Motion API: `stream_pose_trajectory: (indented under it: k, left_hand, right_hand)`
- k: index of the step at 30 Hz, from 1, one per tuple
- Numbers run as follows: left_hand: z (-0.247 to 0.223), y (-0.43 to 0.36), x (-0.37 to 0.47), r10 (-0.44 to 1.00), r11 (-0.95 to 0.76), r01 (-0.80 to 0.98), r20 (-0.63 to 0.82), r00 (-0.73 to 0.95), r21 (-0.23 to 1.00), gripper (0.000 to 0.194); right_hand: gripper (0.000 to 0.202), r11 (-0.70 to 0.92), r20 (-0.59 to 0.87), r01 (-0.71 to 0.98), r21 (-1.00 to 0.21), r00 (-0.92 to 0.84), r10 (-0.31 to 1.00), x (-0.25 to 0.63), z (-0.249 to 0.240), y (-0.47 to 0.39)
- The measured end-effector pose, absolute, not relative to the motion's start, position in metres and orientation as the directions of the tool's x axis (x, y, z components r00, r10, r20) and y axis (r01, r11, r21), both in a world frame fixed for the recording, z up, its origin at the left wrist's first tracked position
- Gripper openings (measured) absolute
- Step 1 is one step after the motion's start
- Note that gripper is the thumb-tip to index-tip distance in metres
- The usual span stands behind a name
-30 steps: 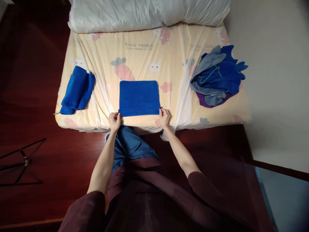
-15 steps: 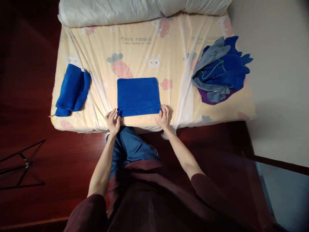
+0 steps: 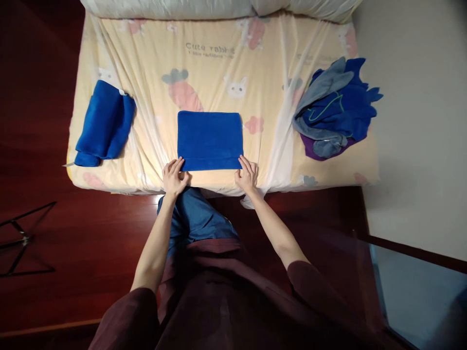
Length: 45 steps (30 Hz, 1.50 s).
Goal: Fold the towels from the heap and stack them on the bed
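A blue cloth [image 3: 209,133], folded into a flat rectangle, lies near the bed's front edge. A narrow folded strip runs along its near side. On its near left corner rest the fingertips of my left hand [image 3: 175,177], the thumb spread away below the cloth's edge. My right hand [image 3: 247,175] lies at the near right corner in much the same way, fingers stretched onto the strip and thumb apart. Both hands look open, touching the cloth from above.
A blue rolled cloth [image 3: 104,124] lies on the bed's left side. To the right is a heap of blue, grey and purple clothing [image 3: 337,109]. A pale rolled quilt [image 3: 175,8] borders the back of the patterned sheet [image 3: 215,82]. Black metal legs [image 3: 24,240] stand on the floor at left.
My fingers have shifted from the cloth's side corners onto the top of its near strip, and the thumbs have come away below. The view has shifted slightly.
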<state>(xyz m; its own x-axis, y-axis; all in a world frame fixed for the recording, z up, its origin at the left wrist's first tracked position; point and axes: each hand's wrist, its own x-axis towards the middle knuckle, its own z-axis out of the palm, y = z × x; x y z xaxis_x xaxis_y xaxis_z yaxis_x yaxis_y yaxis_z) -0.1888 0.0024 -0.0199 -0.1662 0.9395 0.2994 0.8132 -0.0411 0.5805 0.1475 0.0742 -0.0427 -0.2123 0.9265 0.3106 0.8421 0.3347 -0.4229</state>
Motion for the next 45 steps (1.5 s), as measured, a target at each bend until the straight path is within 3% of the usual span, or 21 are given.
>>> stream_pose_trajectory:
  k: [6, 16, 22, 28, 36, 45]
  left_hand:
    - [-0.017, 0.016, -0.194, 0.939, -0.077, 0.792, 0.310, -0.146, 0.606, 0.046]
    - [-0.024, 0.015, -0.198, 0.865, -0.084, 0.656, 0.383, -0.326, 0.750, 0.027]
    - [-0.029, 0.015, -0.197, 0.836, 0.080, 0.570, 0.256, -0.485, 0.818, 0.041]
    - [-0.027, 0.016, -0.196, 0.830, 0.141, 0.574, 0.219, -0.513, 0.807, 0.042]
    - [-0.019, 0.017, -0.195, 0.839, 0.083, 0.663, 0.307, -0.450, 0.744, 0.039]
    - [-0.025, 0.018, -0.196, 0.853, 0.138, 0.641, 0.239, -0.465, 0.755, 0.042]
  right_hand:
    - [0.051, 0.327, 0.341, 0.792, -0.516, -0.160, 0.926, 0.147, -0.036, 0.080]
    - [0.040, 0.306, 0.432, 0.729, -0.612, -0.016, 0.902, 0.150, -0.049, 0.078]
    - [0.033, 0.226, 0.419, 0.720, -0.656, 0.098, 0.902, 0.150, -0.057, 0.078]
    - [0.046, 0.081, 0.279, 0.617, -0.783, 0.231, 0.932, 0.143, -0.056, 0.082]
    - [0.050, 0.064, 0.298, 0.596, -0.800, 0.303, 0.905, 0.138, -0.051, 0.091]
    - [0.047, 0.018, 0.242, 0.567, -0.824, 0.322, 0.915, 0.137, -0.051, 0.090]
